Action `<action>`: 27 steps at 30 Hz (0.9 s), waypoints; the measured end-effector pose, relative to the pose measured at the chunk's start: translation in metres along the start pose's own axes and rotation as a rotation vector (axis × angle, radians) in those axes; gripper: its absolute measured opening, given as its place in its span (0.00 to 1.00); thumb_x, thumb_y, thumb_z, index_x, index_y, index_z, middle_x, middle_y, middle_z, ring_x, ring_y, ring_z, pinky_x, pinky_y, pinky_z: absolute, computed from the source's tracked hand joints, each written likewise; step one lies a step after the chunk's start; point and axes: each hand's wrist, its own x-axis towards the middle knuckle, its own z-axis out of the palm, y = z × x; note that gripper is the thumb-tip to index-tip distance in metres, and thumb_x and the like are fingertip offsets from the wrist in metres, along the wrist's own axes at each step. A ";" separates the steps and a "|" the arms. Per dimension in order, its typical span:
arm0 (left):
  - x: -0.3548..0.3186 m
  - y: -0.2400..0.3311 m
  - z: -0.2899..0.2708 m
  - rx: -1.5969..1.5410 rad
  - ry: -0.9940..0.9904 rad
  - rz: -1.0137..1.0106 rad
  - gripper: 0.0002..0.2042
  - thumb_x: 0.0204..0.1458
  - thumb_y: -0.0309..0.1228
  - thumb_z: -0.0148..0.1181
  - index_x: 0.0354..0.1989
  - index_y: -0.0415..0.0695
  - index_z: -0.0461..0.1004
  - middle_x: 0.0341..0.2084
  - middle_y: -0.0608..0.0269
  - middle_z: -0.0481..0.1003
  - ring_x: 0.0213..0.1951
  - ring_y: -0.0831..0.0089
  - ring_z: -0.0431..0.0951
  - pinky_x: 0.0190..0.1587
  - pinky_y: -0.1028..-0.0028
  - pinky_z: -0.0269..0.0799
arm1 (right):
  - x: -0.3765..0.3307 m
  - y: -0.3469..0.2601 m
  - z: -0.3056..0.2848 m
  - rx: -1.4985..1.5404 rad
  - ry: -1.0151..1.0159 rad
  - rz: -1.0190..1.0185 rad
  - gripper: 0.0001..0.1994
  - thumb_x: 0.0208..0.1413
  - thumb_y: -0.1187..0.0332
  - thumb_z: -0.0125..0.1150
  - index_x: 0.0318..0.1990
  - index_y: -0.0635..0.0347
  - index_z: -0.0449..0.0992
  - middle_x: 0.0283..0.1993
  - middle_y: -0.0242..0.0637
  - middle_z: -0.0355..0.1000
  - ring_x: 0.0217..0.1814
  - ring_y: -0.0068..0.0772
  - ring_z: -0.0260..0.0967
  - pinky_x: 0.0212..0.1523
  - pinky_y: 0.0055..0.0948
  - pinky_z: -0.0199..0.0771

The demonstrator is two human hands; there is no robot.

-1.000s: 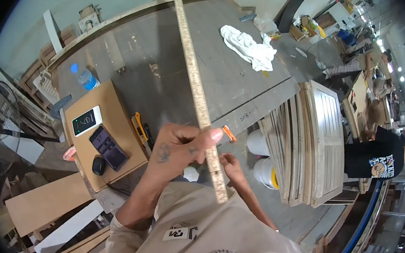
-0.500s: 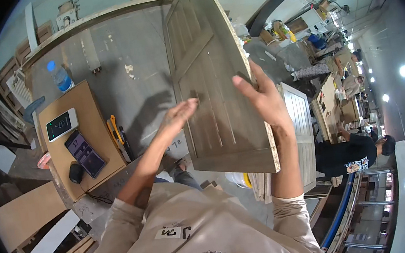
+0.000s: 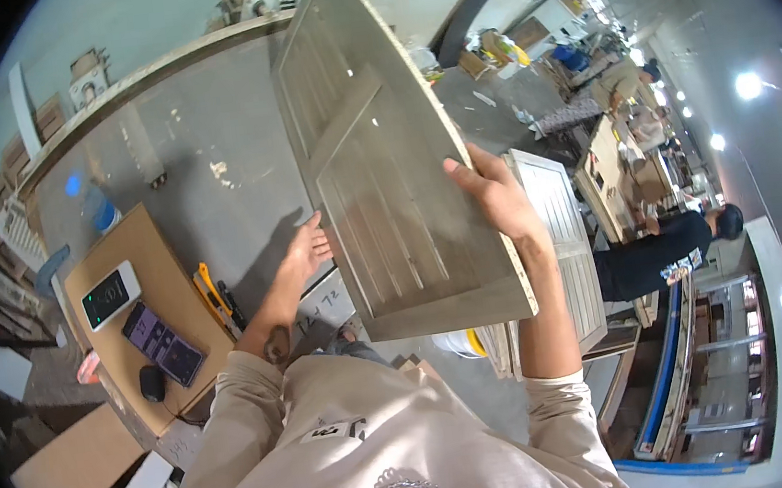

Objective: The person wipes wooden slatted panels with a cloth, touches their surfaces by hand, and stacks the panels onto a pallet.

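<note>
A large grey-brown wooden door panel (image 3: 397, 214) with recessed sections and a raw chipboard edge stands tilted on edge before me. My right hand (image 3: 501, 198) grips its right edge, thumb on the grooved face and fingers round the far side. My left hand (image 3: 303, 249) is at the panel's left edge, fingers apart and not wrapped round it; whether the fingertips touch the edge is hard to tell. Beneath and behind the panel lies the grey worktop (image 3: 222, 119), which bears pale specks of debris.
On the left, a cardboard sheet (image 3: 149, 238) carries a white phone (image 3: 110, 295), a dark phone (image 3: 163, 342) and a black case (image 3: 152, 383). Beside it lie a yellow cutter (image 3: 213, 298) and a water bottle (image 3: 98, 208). Panels (image 3: 559, 234) stand at right, near a person in black (image 3: 658, 257).
My left hand has moved from in front of the grooved face to the panel's left edge. The panel's top has swung leftward, with my right hand still on its right edge.
</note>
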 end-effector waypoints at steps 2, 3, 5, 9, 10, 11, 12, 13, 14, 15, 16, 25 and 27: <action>-0.001 0.002 0.003 0.047 0.003 0.009 0.42 0.56 0.55 0.48 0.61 0.22 0.50 0.56 0.40 0.63 0.58 0.55 0.65 0.62 0.59 0.58 | 0.000 0.001 -0.002 -0.015 0.015 0.000 0.23 0.60 0.61 0.52 0.57 0.70 0.65 0.55 0.43 0.68 0.57 0.30 0.61 0.59 0.27 0.55; 0.000 0.003 0.005 0.080 0.019 0.020 0.41 0.56 0.54 0.48 0.59 0.21 0.53 0.53 0.41 0.67 0.56 0.55 0.68 0.60 0.58 0.60 | 0.001 0.002 -0.003 -0.029 0.010 0.003 0.24 0.60 0.61 0.52 0.57 0.71 0.64 0.56 0.43 0.68 0.58 0.30 0.60 0.60 0.27 0.54; -0.004 0.003 0.011 0.102 0.011 0.053 0.42 0.55 0.55 0.50 0.59 0.22 0.53 0.53 0.41 0.67 0.56 0.56 0.67 0.61 0.58 0.60 | 0.002 0.007 -0.006 -0.007 0.025 0.020 0.24 0.60 0.61 0.52 0.57 0.71 0.64 0.55 0.43 0.68 0.57 0.31 0.61 0.59 0.28 0.56; -0.005 0.006 0.020 0.109 0.155 0.077 0.41 0.54 0.55 0.51 0.58 0.24 0.55 0.49 0.43 0.68 0.52 0.58 0.69 0.58 0.60 0.62 | 0.002 0.001 -0.005 -0.107 0.034 -0.035 0.23 0.59 0.62 0.53 0.55 0.72 0.66 0.50 0.46 0.71 0.54 0.31 0.64 0.56 0.29 0.59; -0.004 0.010 0.022 0.118 0.280 0.056 0.39 0.54 0.55 0.51 0.57 0.25 0.58 0.42 0.47 0.73 0.46 0.60 0.73 0.53 0.61 0.66 | 0.001 -0.003 -0.003 -0.155 0.050 -0.058 0.23 0.58 0.62 0.53 0.54 0.72 0.66 0.48 0.47 0.72 0.52 0.31 0.65 0.55 0.29 0.60; -0.008 0.012 0.026 0.121 0.275 0.075 0.39 0.54 0.55 0.51 0.57 0.25 0.58 0.42 0.47 0.73 0.46 0.60 0.73 0.53 0.61 0.66 | 0.001 0.002 -0.006 -0.156 0.056 -0.077 0.23 0.58 0.62 0.53 0.54 0.72 0.66 0.48 0.47 0.72 0.52 0.31 0.65 0.55 0.29 0.60; -0.017 0.008 0.029 0.052 0.112 0.065 0.38 0.54 0.55 0.52 0.56 0.27 0.60 0.33 0.54 0.72 0.37 0.65 0.73 0.45 0.64 0.67 | -0.001 0.016 -0.012 -0.165 0.059 -0.095 0.22 0.58 0.62 0.53 0.54 0.72 0.67 0.47 0.48 0.72 0.52 0.31 0.66 0.55 0.29 0.60; -0.025 0.007 0.030 -0.016 -0.045 0.065 0.36 0.54 0.55 0.53 0.55 0.28 0.62 0.23 0.61 0.72 0.28 0.69 0.72 0.38 0.66 0.68 | 0.001 0.022 -0.016 -0.171 0.055 -0.124 0.21 0.58 0.63 0.53 0.53 0.71 0.67 0.46 0.48 0.73 0.51 0.31 0.66 0.54 0.28 0.61; -0.037 0.004 0.049 -0.062 0.020 0.120 0.35 0.52 0.55 0.54 0.52 0.30 0.64 0.17 0.67 0.66 0.23 0.72 0.66 0.33 0.68 0.64 | -0.004 0.019 -0.018 -0.226 0.059 -0.120 0.21 0.58 0.63 0.52 0.53 0.71 0.67 0.46 0.48 0.73 0.50 0.31 0.66 0.54 0.29 0.61; -0.051 0.002 0.060 -0.118 0.094 0.190 0.34 0.51 0.56 0.56 0.49 0.32 0.66 0.12 0.73 0.61 0.17 0.76 0.61 0.28 0.70 0.61 | -0.008 0.016 -0.016 -0.277 0.050 -0.130 0.20 0.58 0.64 0.52 0.53 0.70 0.67 0.45 0.47 0.73 0.49 0.32 0.66 0.53 0.30 0.62; -0.047 -0.001 0.035 -0.081 0.046 0.144 0.34 0.50 0.56 0.58 0.49 0.33 0.66 0.16 0.70 0.63 0.21 0.74 0.64 0.32 0.70 0.63 | -0.012 0.009 -0.010 -0.245 0.044 -0.187 0.19 0.58 0.65 0.52 0.53 0.70 0.67 0.45 0.46 0.73 0.49 0.31 0.66 0.52 0.30 0.62; -0.090 0.062 0.058 -0.041 0.003 0.373 0.36 0.48 0.59 0.57 0.51 0.34 0.67 0.46 0.51 0.69 0.50 0.61 0.66 0.52 0.55 0.61 | -0.098 -0.009 -0.066 -0.098 0.142 -0.234 0.19 0.60 0.66 0.53 0.55 0.69 0.66 0.47 0.35 0.70 0.48 0.24 0.63 0.51 0.24 0.62; -0.098 0.086 0.060 -0.003 -0.018 0.423 0.37 0.49 0.59 0.57 0.54 0.35 0.66 0.50 0.51 0.68 0.55 0.60 0.64 0.57 0.53 0.56 | -0.111 0.012 -0.086 -0.075 0.121 -0.220 0.19 0.60 0.66 0.54 0.55 0.69 0.66 0.48 0.35 0.70 0.50 0.25 0.63 0.51 0.24 0.62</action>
